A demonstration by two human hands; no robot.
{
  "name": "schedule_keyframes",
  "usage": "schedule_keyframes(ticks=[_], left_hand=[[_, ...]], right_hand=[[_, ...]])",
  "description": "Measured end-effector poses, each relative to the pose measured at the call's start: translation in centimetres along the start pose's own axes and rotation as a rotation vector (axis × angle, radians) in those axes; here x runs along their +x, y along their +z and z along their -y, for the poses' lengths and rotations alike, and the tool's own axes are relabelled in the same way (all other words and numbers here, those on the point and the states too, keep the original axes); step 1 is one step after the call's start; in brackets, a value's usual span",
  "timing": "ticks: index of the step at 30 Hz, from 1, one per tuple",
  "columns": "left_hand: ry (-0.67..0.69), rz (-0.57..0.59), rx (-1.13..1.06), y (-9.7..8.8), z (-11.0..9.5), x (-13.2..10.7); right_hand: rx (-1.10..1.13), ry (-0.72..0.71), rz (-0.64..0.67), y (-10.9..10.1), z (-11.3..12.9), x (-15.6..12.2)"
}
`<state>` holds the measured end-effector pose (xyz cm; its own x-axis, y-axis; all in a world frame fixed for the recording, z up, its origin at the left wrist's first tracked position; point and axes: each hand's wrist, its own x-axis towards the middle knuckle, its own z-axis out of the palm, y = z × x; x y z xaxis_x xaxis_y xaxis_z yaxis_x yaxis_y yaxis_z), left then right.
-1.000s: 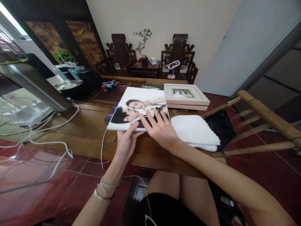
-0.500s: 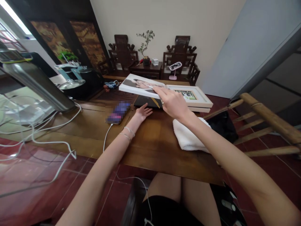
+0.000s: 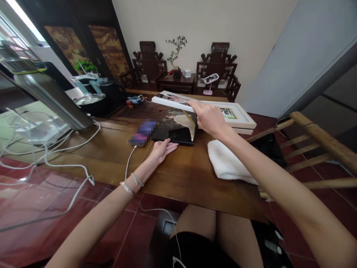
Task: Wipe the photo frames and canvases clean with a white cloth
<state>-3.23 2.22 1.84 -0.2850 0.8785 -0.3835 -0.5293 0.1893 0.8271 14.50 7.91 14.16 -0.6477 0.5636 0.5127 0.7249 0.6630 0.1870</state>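
My right hand (image 3: pixel 209 119) grips a white canvas photo print (image 3: pixel 170 99) by its near edge and holds it raised over the far part of the wooden table (image 3: pixel 111 149), beside a white picture frame (image 3: pixel 240 115). My left hand (image 3: pixel 163 148) has its fingers on the near edge of a dark photo album (image 3: pixel 174 126) lying flat on the table. A phone (image 3: pixel 142 133) on a white charging cable lies just left of the album. A folded white towel (image 3: pixel 228 163) lies under my right forearm.
A wooden chair (image 3: pixel 315 149) stands at the right of the table. A metal lamp arm (image 3: pixel 47 96) and loose white cables (image 3: pixel 55 149) fill the left side. Carved dark chairs, a small plant and a side table stand against the far wall.
My right hand lifted the white photo print off the table and carried it away to the far side. The dark album beneath is uncovered, and my left hand slid it nearer.
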Motion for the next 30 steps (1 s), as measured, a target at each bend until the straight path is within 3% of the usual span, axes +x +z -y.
schedule_keyframes(ticks=[7,12,18,21,24,30], left_hand=[[-0.073,0.017,-0.038,-3.5,1.1,-9.5],[-0.076,-0.065,-0.061,-6.0,2.2,-13.4],[-0.173,-0.086,-0.103,-6.7,3.6,-15.5],[-0.174,-0.155,-0.076,-6.4,4.0,-16.0],[-0.157,-0.15,-0.09,-6.3,4.3,-16.1],[-0.151,-0.111,-0.075,-7.2,5.0,-16.1]], right_hand=[[-0.061,-0.052,0.115,2.8,0.3,3.1],[-0.086,-0.035,0.23,6.4,1.4,4.5],[-0.104,-0.018,0.296,9.8,1.7,4.0],[-0.114,-0.012,0.326,10.9,1.5,3.5],[-0.121,0.006,0.372,11.7,1.2,3.5],[-0.09,0.009,0.597,12.6,0.5,5.3]])
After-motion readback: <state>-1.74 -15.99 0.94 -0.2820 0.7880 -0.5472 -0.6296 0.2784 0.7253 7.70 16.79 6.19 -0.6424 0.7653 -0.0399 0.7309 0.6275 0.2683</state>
